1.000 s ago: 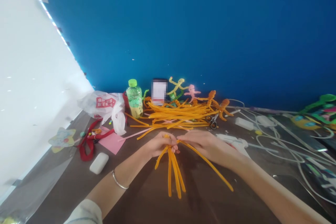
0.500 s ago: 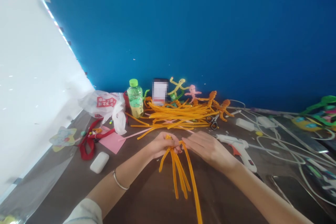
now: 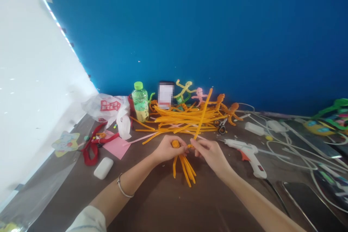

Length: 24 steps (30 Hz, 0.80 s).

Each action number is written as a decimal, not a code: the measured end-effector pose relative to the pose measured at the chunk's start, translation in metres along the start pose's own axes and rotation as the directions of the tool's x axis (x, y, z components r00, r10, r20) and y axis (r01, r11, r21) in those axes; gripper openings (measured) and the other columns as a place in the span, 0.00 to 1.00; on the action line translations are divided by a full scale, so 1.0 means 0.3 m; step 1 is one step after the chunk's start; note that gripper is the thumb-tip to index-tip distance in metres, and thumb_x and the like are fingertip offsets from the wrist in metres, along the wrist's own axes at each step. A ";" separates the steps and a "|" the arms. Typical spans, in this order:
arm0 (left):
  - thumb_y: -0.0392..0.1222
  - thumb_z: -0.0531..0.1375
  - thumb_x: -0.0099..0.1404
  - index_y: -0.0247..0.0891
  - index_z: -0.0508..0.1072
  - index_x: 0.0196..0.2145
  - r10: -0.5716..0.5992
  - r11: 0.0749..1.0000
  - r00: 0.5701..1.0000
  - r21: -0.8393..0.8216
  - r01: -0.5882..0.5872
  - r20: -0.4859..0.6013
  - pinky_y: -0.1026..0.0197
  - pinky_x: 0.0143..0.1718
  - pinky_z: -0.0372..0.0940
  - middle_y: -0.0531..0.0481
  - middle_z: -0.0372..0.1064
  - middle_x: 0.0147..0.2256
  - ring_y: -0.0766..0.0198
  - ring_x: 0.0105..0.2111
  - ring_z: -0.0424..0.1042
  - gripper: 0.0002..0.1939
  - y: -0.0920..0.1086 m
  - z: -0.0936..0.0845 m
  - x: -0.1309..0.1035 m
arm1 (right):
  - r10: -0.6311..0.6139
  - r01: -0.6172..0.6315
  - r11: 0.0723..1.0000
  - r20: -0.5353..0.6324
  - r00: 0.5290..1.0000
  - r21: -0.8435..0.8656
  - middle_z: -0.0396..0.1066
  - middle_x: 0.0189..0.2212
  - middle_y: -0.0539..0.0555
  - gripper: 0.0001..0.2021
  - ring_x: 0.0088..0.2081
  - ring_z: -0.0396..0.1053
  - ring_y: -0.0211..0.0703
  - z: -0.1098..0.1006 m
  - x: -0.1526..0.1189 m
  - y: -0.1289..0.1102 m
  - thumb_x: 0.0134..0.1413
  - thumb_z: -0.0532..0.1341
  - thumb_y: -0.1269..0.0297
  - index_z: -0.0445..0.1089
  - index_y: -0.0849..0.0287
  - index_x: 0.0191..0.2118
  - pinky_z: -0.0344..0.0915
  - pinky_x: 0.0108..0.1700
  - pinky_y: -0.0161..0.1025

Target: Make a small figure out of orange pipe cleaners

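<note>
My left hand (image 3: pixel 172 149) is closed around a bundle of orange pipe cleaners (image 3: pixel 187 170). A rounded orange knob tops the bundle between thumb and fingers, and several loose strands hang below. With fingertips pinched, my right hand (image 3: pixel 208 151) grips one long orange pipe cleaner (image 3: pixel 203 116) at the bundle's side; its free end points up and slightly right, toward the wall. The two hands almost meet over the brown table. Behind them lies a heap of orange pipe cleaners (image 3: pixel 174 119), with scissors (image 3: pixel 222 128) at its right end.
Pipe-cleaner figures (image 3: pixel 199 96) stand at the back near a green-capped bottle (image 3: pixel 140 103) and a plastic bag (image 3: pixel 108 107). On the right are a glue gun (image 3: pixel 251 156), tangled white cables and a phone (image 3: pixel 310 203). A white case (image 3: pixel 103 168) and pink paper (image 3: pixel 116 146) lie left.
The long pipe cleaner that hung down toward me has swung up and now points at the wall. My right hand has turned from flat fingers to a pinch.
</note>
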<state>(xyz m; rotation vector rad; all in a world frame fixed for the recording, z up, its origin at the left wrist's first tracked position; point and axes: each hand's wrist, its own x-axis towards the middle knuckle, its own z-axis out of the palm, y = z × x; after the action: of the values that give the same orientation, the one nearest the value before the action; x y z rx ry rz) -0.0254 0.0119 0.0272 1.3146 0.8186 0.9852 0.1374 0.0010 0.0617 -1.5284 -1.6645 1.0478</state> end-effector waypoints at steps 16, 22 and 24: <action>0.49 0.64 0.46 0.29 0.73 0.25 -0.241 0.955 0.967 -0.157 0.252 0.081 0.67 0.22 0.61 0.44 0.73 0.23 0.66 0.20 0.69 0.17 0.008 -0.008 0.012 | -0.357 0.357 0.880 0.061 0.932 -0.313 0.71 0.27 0.52 0.09 0.28 0.68 0.40 -0.032 -0.002 0.004 0.54 0.53 0.60 0.67 0.59 0.31 0.63 0.30 0.35; 0.46 0.65 0.45 0.30 0.73 0.24 -0.226 0.919 0.961 -0.292 0.264 0.157 0.67 0.21 0.60 0.47 0.72 0.22 0.67 0.19 0.68 0.15 0.006 -0.016 0.012 | -0.730 0.756 0.435 0.299 0.614 -0.489 0.70 0.37 0.55 0.11 0.41 0.67 0.43 -0.097 -0.003 0.003 0.58 0.49 0.71 0.63 0.57 0.45 0.63 0.42 0.41; 0.46 0.66 0.45 0.30 0.74 0.25 -0.231 0.917 0.955 -0.286 0.277 0.185 0.67 0.21 0.60 0.47 0.72 0.22 0.67 0.19 0.68 0.14 0.010 -0.017 0.008 | -0.749 0.804 0.280 0.404 0.525 -0.525 0.70 0.36 0.56 0.13 0.39 0.67 0.43 -0.114 0.001 -0.013 0.59 0.47 0.73 0.63 0.59 0.47 0.63 0.41 0.42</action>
<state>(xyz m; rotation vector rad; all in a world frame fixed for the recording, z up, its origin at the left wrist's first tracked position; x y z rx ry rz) -0.0295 0.0160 0.0299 0.9695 0.6700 0.7621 0.1652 0.0058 0.0815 -0.7030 -2.6038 -0.1031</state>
